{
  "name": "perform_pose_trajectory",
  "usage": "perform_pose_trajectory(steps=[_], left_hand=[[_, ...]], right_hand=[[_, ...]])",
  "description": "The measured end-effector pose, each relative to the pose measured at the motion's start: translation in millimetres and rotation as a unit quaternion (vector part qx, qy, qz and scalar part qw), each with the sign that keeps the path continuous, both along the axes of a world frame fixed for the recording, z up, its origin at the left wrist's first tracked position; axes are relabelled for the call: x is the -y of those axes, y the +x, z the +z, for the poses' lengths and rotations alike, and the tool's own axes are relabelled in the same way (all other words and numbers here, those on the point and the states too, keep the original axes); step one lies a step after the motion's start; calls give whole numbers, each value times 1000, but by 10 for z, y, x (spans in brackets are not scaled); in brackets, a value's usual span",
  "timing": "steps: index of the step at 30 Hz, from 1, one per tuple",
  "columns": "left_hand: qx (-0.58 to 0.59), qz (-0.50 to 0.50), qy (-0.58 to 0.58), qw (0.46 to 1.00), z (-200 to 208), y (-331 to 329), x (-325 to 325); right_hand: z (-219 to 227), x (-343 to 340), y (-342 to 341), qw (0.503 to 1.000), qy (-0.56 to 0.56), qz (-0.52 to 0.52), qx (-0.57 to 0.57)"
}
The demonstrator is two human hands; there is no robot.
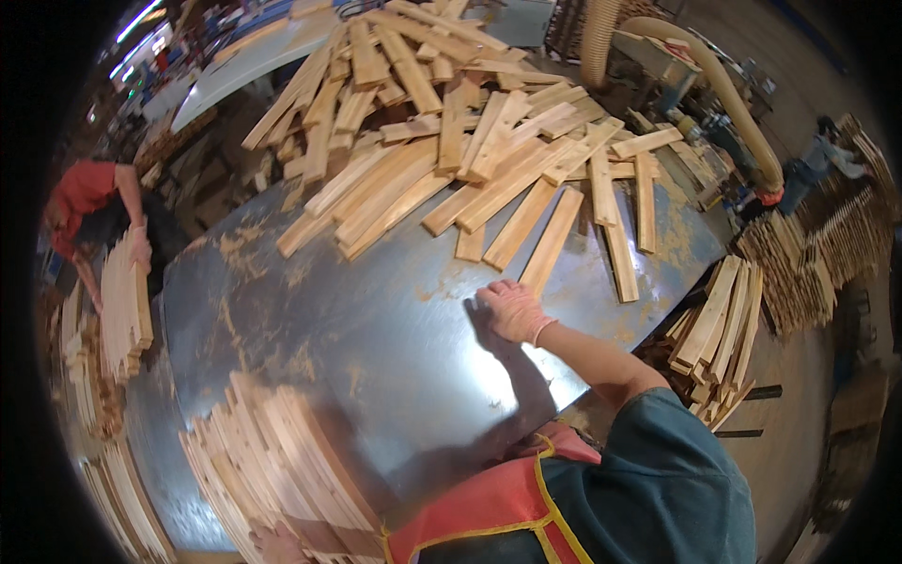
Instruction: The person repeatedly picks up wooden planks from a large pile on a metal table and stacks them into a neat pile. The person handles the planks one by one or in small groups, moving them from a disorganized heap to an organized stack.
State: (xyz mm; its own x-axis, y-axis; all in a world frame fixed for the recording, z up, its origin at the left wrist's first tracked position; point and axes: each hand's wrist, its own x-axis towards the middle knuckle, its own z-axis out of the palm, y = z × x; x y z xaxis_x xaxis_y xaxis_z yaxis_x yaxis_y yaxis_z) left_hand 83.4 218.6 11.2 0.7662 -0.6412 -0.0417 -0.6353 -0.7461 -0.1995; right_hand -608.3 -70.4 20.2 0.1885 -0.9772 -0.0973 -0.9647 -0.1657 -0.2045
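My right hand (515, 312), in a pale thin glove, reaches over the metal table. Its fingers are closed at the near end of a wooden board (552, 246), which points away toward the heap. Low at the left, my left hand (276, 543) lies against the near part of a row of boards (272, 451) set side by side. That hand is blurred and partly cut off by the lower edge, so its finger position is unclear. A large loose heap of boards (413, 70) covers the far side of the table.
The metal table (282, 310) carries patches of sawdust. At the left, a person in a red shirt (92, 197) handles upright boards (124, 301). More boards (719, 320) are stacked off the table's right side. A ribbed hose (742, 108) curves down at the far right.
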Motion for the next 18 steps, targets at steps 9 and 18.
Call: perform_pose_trajectory(steps=[9,18], left_hand=[[-139,-405,-96,898,-206,-2956,1568],[-185,-582,53,790,-257,-4910,1918]], right_hand=[[-160,319,-620,976,-51,177,-115],[331,1375,-2699,936,-130,-318,82]])
